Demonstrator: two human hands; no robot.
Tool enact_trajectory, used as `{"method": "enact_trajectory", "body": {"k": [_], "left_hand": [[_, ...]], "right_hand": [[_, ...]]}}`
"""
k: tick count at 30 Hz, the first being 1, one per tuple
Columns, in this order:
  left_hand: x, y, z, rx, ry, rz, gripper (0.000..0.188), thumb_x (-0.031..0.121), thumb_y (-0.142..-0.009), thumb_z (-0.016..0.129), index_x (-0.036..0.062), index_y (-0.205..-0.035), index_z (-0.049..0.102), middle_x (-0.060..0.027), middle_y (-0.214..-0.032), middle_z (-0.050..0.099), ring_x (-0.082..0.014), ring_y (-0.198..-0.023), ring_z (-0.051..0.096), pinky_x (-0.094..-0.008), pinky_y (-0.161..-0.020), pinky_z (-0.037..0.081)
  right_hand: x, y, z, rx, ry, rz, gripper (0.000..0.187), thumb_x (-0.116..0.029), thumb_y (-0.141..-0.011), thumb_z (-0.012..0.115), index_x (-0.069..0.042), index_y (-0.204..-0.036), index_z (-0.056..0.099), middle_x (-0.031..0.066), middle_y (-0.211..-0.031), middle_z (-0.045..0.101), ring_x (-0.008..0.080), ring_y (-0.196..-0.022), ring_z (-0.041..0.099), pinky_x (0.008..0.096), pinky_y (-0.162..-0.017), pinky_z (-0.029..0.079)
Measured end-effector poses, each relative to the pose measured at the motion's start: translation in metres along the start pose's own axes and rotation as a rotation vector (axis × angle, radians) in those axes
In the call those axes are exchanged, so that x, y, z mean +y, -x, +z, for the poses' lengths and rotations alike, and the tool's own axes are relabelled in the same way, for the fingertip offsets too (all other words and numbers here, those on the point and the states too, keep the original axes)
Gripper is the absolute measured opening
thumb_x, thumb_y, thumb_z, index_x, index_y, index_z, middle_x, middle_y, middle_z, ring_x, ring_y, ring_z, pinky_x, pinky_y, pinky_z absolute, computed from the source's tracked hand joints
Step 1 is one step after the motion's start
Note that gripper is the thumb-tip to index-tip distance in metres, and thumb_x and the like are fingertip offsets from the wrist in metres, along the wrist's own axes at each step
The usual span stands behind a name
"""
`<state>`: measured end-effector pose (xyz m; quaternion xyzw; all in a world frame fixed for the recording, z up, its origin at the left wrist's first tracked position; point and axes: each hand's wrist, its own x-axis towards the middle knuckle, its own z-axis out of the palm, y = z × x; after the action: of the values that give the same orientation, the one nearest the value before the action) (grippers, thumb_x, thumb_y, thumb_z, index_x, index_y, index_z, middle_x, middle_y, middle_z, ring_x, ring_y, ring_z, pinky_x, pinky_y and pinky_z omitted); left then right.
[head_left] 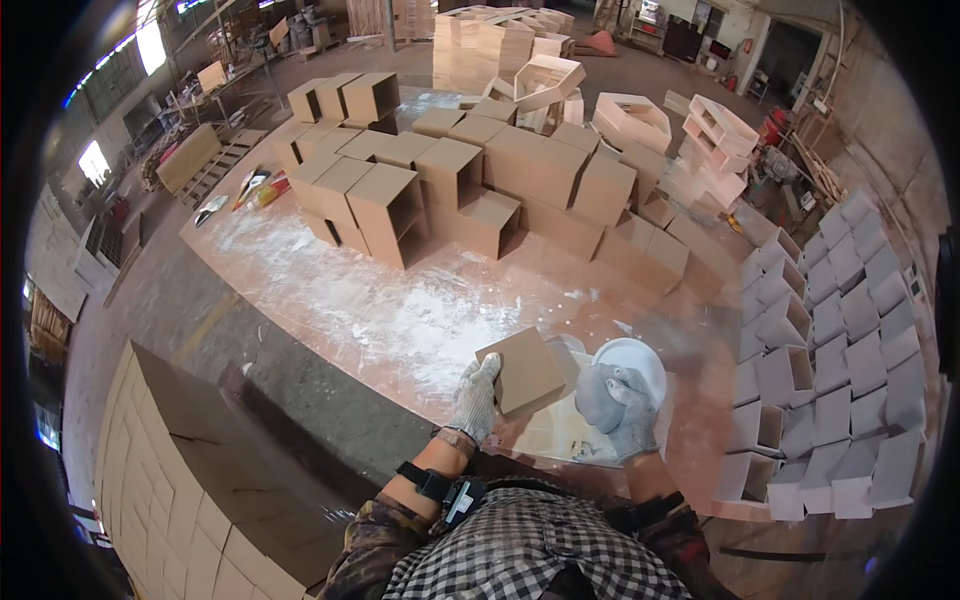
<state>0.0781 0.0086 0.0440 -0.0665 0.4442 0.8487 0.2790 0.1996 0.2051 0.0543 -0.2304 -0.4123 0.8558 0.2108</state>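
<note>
My left hand (474,402), in a knitted work glove, grips the left side of a small brown box (530,373) tilted above the table's near edge. Its thumb lies on the box's upper left corner. In my right hand (630,416), also gloved, is a grey rounded pad (597,397), perhaps a sponge. This hand is over the near side of a round white bowl (648,362) and hides part of it. Below the box and pad lies a pale, smeared sheet (545,436) on the table.
White powder (400,330) streaks the reddish tabletop (265,275). Brown open boxes (380,200) are stacked across its far half. Rows of grey boxes (825,365) stand at the right, and a wall of brown boxes (175,500) at the lower left. Pale wooden frames (630,120) lie beyond.
</note>
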Motion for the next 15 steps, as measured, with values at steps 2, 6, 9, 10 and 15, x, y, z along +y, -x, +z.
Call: {"method": "enact_trajectory", "body": {"k": [2, 6, 9, 10, 15], "left_hand": [[-0.007, 0.0, 0.003, -0.031, -0.004, -0.009, 0.021, 0.022, -0.095, 0.05, 0.0061, -0.105, 0.057, -0.0044, -0.093, 0.062, -0.0132, -0.08, 0.06, -0.0282, -0.068, 0.052], [-0.012, 0.004, 0.016, -0.054, -0.215, 0.076, 0.02, 0.023, -0.094, 0.05, 0.0053, -0.102, 0.057, -0.0049, -0.09, 0.063, -0.0153, -0.079, 0.062, -0.0299, -0.065, 0.051], [-0.004, 0.006, 0.02, -0.058, -0.775, 0.332, 0.023, 0.026, -0.092, 0.054, 0.0046, -0.099, 0.056, -0.0107, -0.089, 0.064, -0.0232, -0.078, 0.063, -0.0337, -0.064, 0.051], [0.0, 0.008, 0.025, -0.064, -1.165, 0.557, 0.026, 0.029, -0.09, 0.056, 0.0042, -0.098, 0.056, -0.0142, -0.089, 0.065, -0.028, -0.078, 0.063, -0.0359, -0.064, 0.05], [-0.01, 0.011, 0.027, -0.442, -1.858, 0.96, 0.022, 0.017, -0.072, 0.058, 0.0095, -0.092, 0.056, -0.011, -0.082, 0.063, -0.0273, -0.075, 0.062, -0.0388, -0.067, 0.043]], "right_hand": [[-0.01, 0.011, 0.006, -0.026, -0.098, 0.067, 0.028, -0.004, -0.078, 0.056, -0.002, -0.106, 0.057, 0.0138, -0.105, 0.057, 0.027, -0.092, 0.059, 0.038, -0.082, 0.051], [-0.01, 0.011, -0.015, -0.212, -0.224, 0.07, 0.035, -0.011, -0.076, 0.055, -0.003, -0.11, 0.055, 0.0117, -0.106, 0.059, 0.0294, -0.099, 0.059, 0.0405, -0.091, 0.048], [-0.018, 0.02, -0.013, -0.233, -0.251, 0.064, 0.037, -0.017, -0.081, 0.053, -0.002, -0.115, 0.05, 0.0162, -0.107, 0.057, 0.0316, -0.094, 0.06, 0.0402, -0.079, 0.053], [-0.018, 0.02, -0.014, -0.228, -0.257, 0.062, 0.037, -0.017, -0.081, 0.053, -0.002, -0.115, 0.05, 0.0162, -0.107, 0.057, 0.0316, -0.094, 0.06, 0.0402, -0.079, 0.053], [-0.007, 0.014, -0.027, -0.221, -0.279, -0.02, 0.034, -0.011, -0.08, 0.053, -0.003, -0.113, 0.051, 0.0141, -0.103, 0.059, 0.029, -0.09, 0.061, 0.0364, -0.074, 0.054]]}}
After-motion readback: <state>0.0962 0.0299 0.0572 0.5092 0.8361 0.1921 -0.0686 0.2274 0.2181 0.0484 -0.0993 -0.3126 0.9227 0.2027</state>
